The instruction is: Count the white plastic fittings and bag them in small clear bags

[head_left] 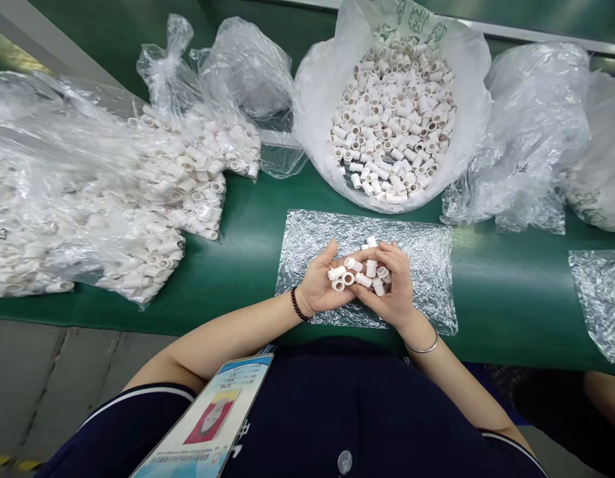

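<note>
My left hand lies palm up, cupped under several short white plastic pipe fittings. From the other side my right hand curls around more of these fittings, its fingertips meeting the left fingers. A couple of fittings show just beyond the fingers. Beneath both hands a clear crinkled plastic bag lies flat on the green work surface. Beyond it stands an opened translucent bag, its rim spread wide around a heap of the same fittings.
Filled clear bags of white fittings cover the left side. A crumpled clear bag lies at the back, and bulky clear plastic stands at the right. Another flat bag rests at the right edge. An ID badge hangs below.
</note>
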A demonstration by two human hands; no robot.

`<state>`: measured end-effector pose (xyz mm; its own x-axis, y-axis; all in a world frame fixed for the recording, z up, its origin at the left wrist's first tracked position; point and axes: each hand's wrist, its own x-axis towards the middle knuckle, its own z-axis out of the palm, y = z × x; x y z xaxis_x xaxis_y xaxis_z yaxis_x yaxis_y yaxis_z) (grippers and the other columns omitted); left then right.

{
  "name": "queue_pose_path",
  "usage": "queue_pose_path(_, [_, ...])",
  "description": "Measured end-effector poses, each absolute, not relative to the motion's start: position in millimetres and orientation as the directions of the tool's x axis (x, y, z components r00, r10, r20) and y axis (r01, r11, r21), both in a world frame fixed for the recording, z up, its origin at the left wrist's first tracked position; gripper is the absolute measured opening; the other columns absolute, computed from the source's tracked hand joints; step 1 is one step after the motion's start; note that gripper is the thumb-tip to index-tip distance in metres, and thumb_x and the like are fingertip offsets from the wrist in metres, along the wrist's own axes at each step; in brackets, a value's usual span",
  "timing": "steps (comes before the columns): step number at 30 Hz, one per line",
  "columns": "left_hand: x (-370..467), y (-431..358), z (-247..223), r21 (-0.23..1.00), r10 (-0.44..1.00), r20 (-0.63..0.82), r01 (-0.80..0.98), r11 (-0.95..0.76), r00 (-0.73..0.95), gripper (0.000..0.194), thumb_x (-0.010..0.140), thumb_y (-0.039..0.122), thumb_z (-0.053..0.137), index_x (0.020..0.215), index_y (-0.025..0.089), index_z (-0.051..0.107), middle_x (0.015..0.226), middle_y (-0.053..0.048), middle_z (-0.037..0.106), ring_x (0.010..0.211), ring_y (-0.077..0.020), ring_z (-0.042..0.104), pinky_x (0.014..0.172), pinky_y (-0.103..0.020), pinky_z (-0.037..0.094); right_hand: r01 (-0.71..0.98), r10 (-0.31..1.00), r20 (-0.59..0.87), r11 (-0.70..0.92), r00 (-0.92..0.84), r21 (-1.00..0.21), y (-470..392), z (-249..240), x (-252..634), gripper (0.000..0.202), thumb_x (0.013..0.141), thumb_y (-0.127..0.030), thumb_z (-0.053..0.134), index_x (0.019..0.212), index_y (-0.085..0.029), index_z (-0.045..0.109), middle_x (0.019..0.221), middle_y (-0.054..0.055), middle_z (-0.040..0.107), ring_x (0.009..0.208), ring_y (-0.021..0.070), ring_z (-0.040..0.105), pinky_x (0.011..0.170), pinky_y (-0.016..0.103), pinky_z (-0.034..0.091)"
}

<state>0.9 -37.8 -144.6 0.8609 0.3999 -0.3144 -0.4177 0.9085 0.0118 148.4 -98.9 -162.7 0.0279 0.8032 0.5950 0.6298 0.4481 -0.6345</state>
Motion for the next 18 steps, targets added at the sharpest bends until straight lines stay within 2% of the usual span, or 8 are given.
queue_pose_path(4, [-0.8, -37.4, -146.5, 0.013, 0.403, -0.307, -0.419, 0.908, 0.862, 0.08, 0.097, 0.063, 0.018, 0.146, 0.004, 0.039, 0.134, -0.022, 0.058, 0.131, -0.033, 0.05, 0.114, -0.046, 0.029, 0.639, 0.808, 0.589, 0.443, 0.019, -0.629, -98.7, -161.9, 148.8, 0.064, 0.079, -0.038, 0.074, 0.134, -0.031, 0.042, 0.11, 0.006, 0.061, 0.12, 0.0315, 0.055, 0.106, 0.066, 0.039])
queue_pose_path(8, [-1.7, -38.1, -146.1, 0.001, 0.378, -0.31, -0.397, 0.918, 0.873, 0.081, 0.096, 0.064, 0.017, 0.147, 0.004, 0.037, 0.136, -0.023, 0.056, 0.132, -0.0334, 0.049, 0.113, -0.048, 0.03, 0.593, 0.808, 0.589, 0.476, -0.004, -0.65, -99.7, -160.0, 151.2, 0.068, 0.08, -0.053, 0.07, 0.137, -0.029, 0.041, 0.119, 0.009, 0.06, 0.128, 0.0349, 0.049, 0.107, 0.067, 0.036])
queue_pose_path(12, [1.3, -42.8, -143.2, -0.023, 0.361, -0.295, -0.384, 0.923, 0.885, 0.083, 0.096, 0.064, 0.015, 0.15, 0.003, 0.031, 0.14, -0.024, 0.052, 0.137, -0.034, 0.044, 0.113, -0.049, 0.03, 0.534, 0.833, 0.552, 0.454, 0.029, -0.713, -101.5, -161.6, 152.4, 0.063, 0.091, -0.063, 0.046, 0.143, -0.027, 0.038, 0.136, 0.012, 0.051, 0.138, 0.0348, 0.039, 0.112, 0.068, 0.03])
queue_pose_path(15, [1.9, -43.9, -140.7, -0.033, 0.365, -0.291, -0.39, 0.92, 0.885, 0.084, 0.096, 0.064, 0.018, 0.152, 0.001, 0.025, 0.145, -0.027, 0.046, 0.139, -0.035, 0.04, 0.113, -0.049, 0.031, 0.511, 0.834, 0.54, 0.417, 0.114, -0.752, -101.0, -167.1, 152.4, 0.064, 0.094, -0.067, 0.026, 0.145, -0.029, 0.036, 0.147, 0.009, 0.042, 0.143, 0.0331, 0.032, 0.116, 0.067, 0.024])
queue_pose_path(18, [-2.3, -36.4, -136.7, -0.018, 0.419, -0.3, -0.444, 0.896, 0.857, 0.084, 0.096, 0.064, 0.019, 0.152, 0.001, 0.022, 0.148, -0.027, 0.041, 0.142, -0.0349, 0.036, 0.115, -0.05, 0.03, 0.468, 0.765, 0.55, 0.372, 0.333, -0.801, -99.0, -172.3, 154.8, 0.057, 0.098, -0.061, 0.019, 0.142, -0.031, 0.039, 0.145, 0.007, 0.043, 0.141, 0.0288, 0.037, 0.116, 0.063, 0.028])
